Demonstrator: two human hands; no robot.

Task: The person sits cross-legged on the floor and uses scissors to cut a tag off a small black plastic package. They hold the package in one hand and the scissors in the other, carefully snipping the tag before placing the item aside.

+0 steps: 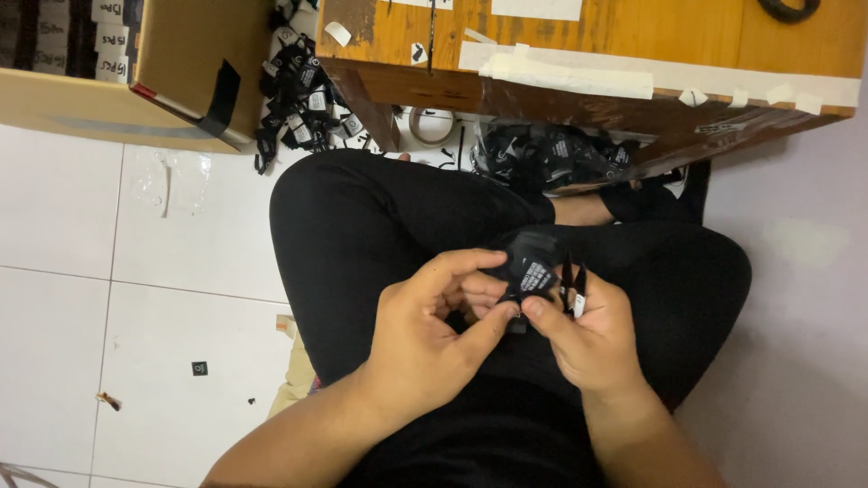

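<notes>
I sit cross-legged on the floor in black trousers [362, 217]. Both hands meet over my lap. My left hand [429, 330] pinches a small black fabric label [529, 267] with white print, thumb and forefinger closed on its lower edge. My right hand [588, 339] grips the same bundle from the right, with thin black strips [571, 285] sticking up between its fingers. What lies under the bundle is hidden by my fingers.
A low wooden table [579, 54] with strips of masking tape stands ahead. Piles of black labels [298, 90] and a bag of them [551, 158] lie under it, beside a tape roll [432, 125]. A cardboard box [136, 72] sits at the upper left on white floor tiles [117, 271].
</notes>
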